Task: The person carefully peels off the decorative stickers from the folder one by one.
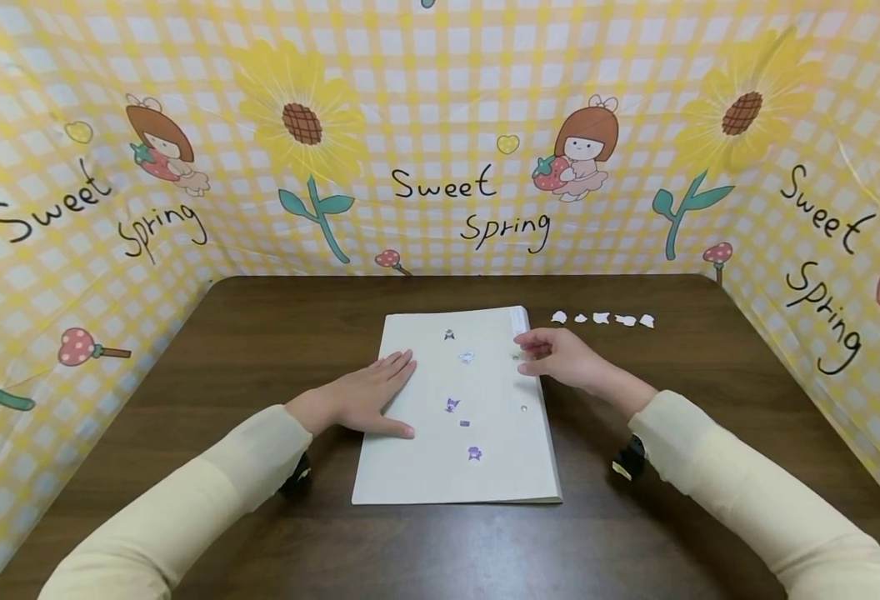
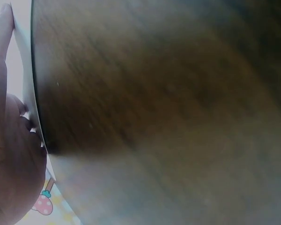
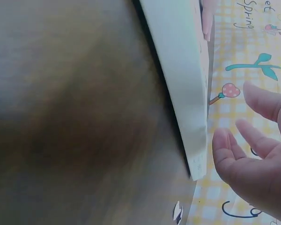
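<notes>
A cream folder (image 1: 425, 475) lies on the brown table, dotted with several small stickers. Among them are a dark one (image 1: 449, 334), a pale blue-and-white one (image 1: 466, 357) and a purple one (image 1: 473, 453). My left hand (image 1: 361, 396) rests flat on the folder's left side, fingers straight and thumb spread. At the folder's upper right edge hovers my right hand (image 1: 563, 360), its fingers loosely bent and the thumb apart from them. In the right wrist view, nothing shows between that hand's thumb and fingers (image 3: 227, 150). The left wrist view catches the left hand (image 2: 11, 154) along the folder's edge.
Several white cut-out pieces (image 1: 601, 318) lie in a row on the table (image 1: 282, 325), behind and right of the folder. A small round spot (image 1: 524, 408) marks the folder's right margin. Yellow checked cloth (image 1: 440, 108) with printed flowers walls the table's back and sides.
</notes>
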Tool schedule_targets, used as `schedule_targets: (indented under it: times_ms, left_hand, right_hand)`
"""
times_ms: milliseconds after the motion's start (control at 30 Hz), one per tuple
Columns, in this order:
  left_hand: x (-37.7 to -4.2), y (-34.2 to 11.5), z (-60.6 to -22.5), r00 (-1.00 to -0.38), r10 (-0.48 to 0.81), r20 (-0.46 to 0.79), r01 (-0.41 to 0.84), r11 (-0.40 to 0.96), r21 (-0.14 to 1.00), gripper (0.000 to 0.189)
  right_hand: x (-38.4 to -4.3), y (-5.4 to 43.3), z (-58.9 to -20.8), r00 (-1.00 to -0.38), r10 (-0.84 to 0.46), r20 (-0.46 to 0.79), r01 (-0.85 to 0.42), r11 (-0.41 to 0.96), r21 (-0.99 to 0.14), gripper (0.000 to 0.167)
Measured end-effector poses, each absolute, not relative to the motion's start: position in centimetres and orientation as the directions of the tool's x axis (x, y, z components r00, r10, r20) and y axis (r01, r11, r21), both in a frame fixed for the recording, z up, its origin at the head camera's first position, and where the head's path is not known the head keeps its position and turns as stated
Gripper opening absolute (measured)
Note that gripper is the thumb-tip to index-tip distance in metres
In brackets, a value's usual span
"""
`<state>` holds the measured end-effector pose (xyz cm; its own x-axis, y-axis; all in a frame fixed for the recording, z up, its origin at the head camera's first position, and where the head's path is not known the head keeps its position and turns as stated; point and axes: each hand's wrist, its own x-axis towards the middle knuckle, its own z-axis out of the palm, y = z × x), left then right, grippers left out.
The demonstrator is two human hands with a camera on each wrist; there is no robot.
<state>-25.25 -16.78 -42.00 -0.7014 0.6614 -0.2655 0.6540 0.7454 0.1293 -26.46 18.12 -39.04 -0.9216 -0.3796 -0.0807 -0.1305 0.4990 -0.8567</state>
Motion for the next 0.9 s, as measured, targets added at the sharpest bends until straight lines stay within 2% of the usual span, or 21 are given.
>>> schedule_targets:
  times_ms: [367, 633, 900]
  left_hand:
    - [-25.1, -16.6, -41.9, -0.698, 0.662, -0.271, 0.654, 0.744, 0.133, 0.116]
    - [-25.1, -16.6, -42.1, -0.698, 0.665, -0.265, 0.654, 0.743, 0.142, 0.115]
    - [-25.1, -16.7, -41.9, -0.699, 0.661, -0.271, 0.653, 0.745, 0.132, 0.115]
  right_hand:
    - [-29.5, 14.7, -39.9, -0.882, -0.468, -0.061, -0.238, 0.552, -0.799, 0.044]
    - [-30.6, 12.9, -40.1, -0.836, -0.546, -0.046, -0.334, 0.574, -0.747, 0.038]
    - [-31.4, 12.4, -40.4, -0.814, -0.580, -0.039, -0.374, 0.575, -0.728, 0.031]
